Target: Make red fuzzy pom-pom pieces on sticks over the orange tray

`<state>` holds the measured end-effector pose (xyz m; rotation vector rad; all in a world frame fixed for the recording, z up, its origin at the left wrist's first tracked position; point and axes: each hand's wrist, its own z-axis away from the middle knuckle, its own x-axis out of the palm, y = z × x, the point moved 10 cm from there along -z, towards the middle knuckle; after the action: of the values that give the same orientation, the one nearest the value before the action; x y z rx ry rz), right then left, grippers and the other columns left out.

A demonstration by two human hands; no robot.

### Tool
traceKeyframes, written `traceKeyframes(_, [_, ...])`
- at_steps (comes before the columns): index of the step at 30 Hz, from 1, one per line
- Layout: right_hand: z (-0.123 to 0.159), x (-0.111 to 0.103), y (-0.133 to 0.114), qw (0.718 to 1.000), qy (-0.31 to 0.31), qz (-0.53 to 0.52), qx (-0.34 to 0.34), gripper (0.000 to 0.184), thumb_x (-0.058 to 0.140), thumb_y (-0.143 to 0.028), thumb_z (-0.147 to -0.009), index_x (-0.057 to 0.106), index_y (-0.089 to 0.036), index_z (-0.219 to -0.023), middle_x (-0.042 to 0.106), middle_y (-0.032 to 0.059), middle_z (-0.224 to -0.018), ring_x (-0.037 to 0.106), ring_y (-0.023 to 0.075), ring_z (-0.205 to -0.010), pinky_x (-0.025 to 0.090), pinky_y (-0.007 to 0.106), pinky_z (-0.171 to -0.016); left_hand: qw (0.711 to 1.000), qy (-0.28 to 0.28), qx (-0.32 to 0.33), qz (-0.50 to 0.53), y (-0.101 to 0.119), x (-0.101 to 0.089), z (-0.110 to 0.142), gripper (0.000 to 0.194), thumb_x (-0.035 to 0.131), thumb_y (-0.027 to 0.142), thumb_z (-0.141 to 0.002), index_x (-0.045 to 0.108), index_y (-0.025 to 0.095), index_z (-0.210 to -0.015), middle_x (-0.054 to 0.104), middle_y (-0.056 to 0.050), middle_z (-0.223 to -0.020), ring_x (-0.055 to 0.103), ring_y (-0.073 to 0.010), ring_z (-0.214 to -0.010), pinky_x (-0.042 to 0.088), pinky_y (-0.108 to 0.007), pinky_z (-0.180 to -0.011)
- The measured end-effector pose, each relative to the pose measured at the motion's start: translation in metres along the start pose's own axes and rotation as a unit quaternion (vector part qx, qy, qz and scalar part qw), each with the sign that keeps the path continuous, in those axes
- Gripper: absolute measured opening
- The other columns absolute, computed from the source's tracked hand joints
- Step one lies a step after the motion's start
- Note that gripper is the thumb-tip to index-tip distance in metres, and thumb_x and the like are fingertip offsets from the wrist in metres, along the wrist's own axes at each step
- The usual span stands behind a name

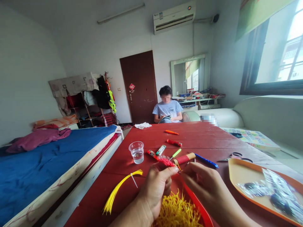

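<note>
My left hand (158, 179) is closed round a red knotted cord piece (166, 162), whose textured end sticks out above the thumb. Close beside it, my right hand (203, 178) has its fingers pinched together at the cord piece's near end; what lies between those fingertips is too small to make out. Below both hands sits a red tray (198, 201) heaped with short yellow cord pieces (178, 211). To the left lies a bundle of long yellow cords (115, 190), bound with a white tie.
A clear cup of water (136, 152) stands left of several small tools and a spool of red thread (185, 158). Scissors (235, 157) lie near an orange-rimmed tray (239, 183) with plastic packets. Across the table (151, 142) sits a person (167, 108); a bed (71, 157) is at left.
</note>
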<state>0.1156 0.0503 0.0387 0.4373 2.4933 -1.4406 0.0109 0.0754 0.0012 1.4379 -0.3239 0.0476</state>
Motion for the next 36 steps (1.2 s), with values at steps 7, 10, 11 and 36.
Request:
traceKeyframes(7, [-0.004,0.006,-0.018,0.978,-0.054,0.167,-0.115,0.019,0.035,-0.022,-0.086,0.049,-0.021,-0.074,0.06,0.0034,-0.07,0.055,0.017,-0.061,0.042,0.029,-0.055,0.999,0.011,-0.004,-0.035,-0.001,0.002,0.002,0.009,0.062,0.018,-0.064,0.054,0.016,-0.061,0.038,0.008,-0.042,0.028,-0.0044,-0.038,0.018,-0.021,-0.041])
traceKeyframes(10, [-0.002,0.013,-0.026,0.96,-0.072,0.217,-0.16,0.02,0.033,-0.017,-0.084,0.043,-0.021,-0.067,0.058,0.0036,-0.064,0.054,0.0167,-0.056,0.041,0.028,-0.052,0.999,0.037,0.008,-0.018,-0.002,-0.004,0.0,0.011,0.056,0.022,-0.072,0.057,0.014,-0.064,0.048,0.002,-0.053,0.042,-0.0078,-0.047,0.032,-0.022,-0.048])
traceKeyframes(11, [-0.002,0.016,-0.026,0.959,-0.083,0.218,-0.158,0.021,0.035,-0.016,-0.082,0.04,-0.022,-0.064,0.056,0.0016,-0.06,0.051,0.0151,-0.053,0.039,0.026,-0.049,0.999,0.039,0.015,-0.011,-0.001,-0.005,0.0,0.013,0.056,0.022,-0.074,0.057,0.013,-0.065,0.051,0.0,-0.057,0.045,-0.0092,-0.051,0.035,-0.023,-0.052])
traceKeyframes(36, [0.009,0.02,-0.023,0.99,-0.102,0.04,-0.089,0.026,0.032,-0.019,-0.08,0.023,-0.024,-0.056,0.03,-0.0058,-0.052,0.029,0.0105,-0.048,0.027,0.023,-0.044,0.941,0.017,-0.011,0.339,0.016,0.012,-0.004,0.03,0.037,0.008,-0.082,0.041,0.015,-0.053,0.016,0.009,-0.048,0.017,-0.0042,-0.038,0.021,-0.016,-0.036])
